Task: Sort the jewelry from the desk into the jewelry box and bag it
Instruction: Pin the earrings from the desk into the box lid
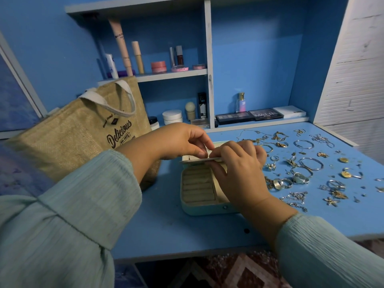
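**Both hands at the jewelry box insert**

At the left of the frame a burlap tote bag (83, 134) stood on the blue desk (166, 229), its white handles up and "Delicious" printed on its side. Just right of it, near the centre, sat the pale jewelry box (199, 206), open, with a row of beige ring rolls along its left part and a plain compartment beside them. Above the box a thin flat insert panel (194, 161) was held level, with what looked like a small stud stuck in it.

The left hand (182, 140) reached in from the left, its sleeve pale green, thumb and forefinger pressed together in a pinch at the top of the panel. The right hand (239, 167) came up from the lower right, its fingers curled round the panel's right end, thumb underneath.

To the right, across the desk, the loose jewelry (307, 167) lay scattered: silver hoops, rings, chains, gold pendants and small flower-shaped pieces, none touching the box.

I could not make out what the left fingertips pinched, if anything besides the panel; the right hand covered the box's right side and part of its lid. The smallest pieces at the far right were only specks. Cosmetics (159, 66) lined the shelves behind.
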Tool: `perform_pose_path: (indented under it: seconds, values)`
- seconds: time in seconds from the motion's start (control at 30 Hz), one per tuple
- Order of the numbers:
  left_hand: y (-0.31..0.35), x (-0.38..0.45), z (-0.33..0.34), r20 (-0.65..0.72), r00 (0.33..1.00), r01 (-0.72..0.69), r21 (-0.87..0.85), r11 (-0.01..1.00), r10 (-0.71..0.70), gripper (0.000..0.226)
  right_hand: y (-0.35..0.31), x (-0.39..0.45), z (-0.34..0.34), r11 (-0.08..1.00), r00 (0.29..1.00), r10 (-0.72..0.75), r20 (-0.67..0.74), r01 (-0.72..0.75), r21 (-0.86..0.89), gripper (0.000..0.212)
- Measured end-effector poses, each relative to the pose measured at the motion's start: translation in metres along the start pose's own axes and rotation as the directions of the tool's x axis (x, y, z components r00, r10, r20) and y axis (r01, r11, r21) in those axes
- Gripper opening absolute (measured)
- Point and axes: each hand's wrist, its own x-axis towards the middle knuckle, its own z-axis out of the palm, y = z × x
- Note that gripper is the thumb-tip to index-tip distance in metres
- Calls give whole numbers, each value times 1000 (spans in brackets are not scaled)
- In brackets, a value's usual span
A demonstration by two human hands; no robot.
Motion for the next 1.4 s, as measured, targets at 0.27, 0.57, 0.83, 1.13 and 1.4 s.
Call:
perform_pose_path:
  seconds: [0.27, 0.57, 0.83, 1.13, 1.4]
  values:
    - [-1, 1, 1, 8, 999, 38, 9, 999, -38, 21, -1, 1, -1, 1000, 1000, -5, 10, 5, -13, 24]
    - [1, 1, -4, 66, 981, 164, 238, 957, -184, 6, 0, 0, 1, 1000, 1000, 0, 19, 0, -6, 26]
    - [5, 1, -6, 101, 974, 176, 241, 954, -205, 21, 0, -1, 1, 1000, 1000, 2, 3, -2, -4, 26]
    - [8, 4, -6, 150, 959, 191, 279, 941, -240, 26, 0, 0, 1, 1000, 1000, 8, 1, -8, -4, 24]
    - [13, 4, -9, 159, 954, 199, 291, 936, -252, 22, -2, 0, -1, 999, 1000, -15, 21, 16, -48, 27]
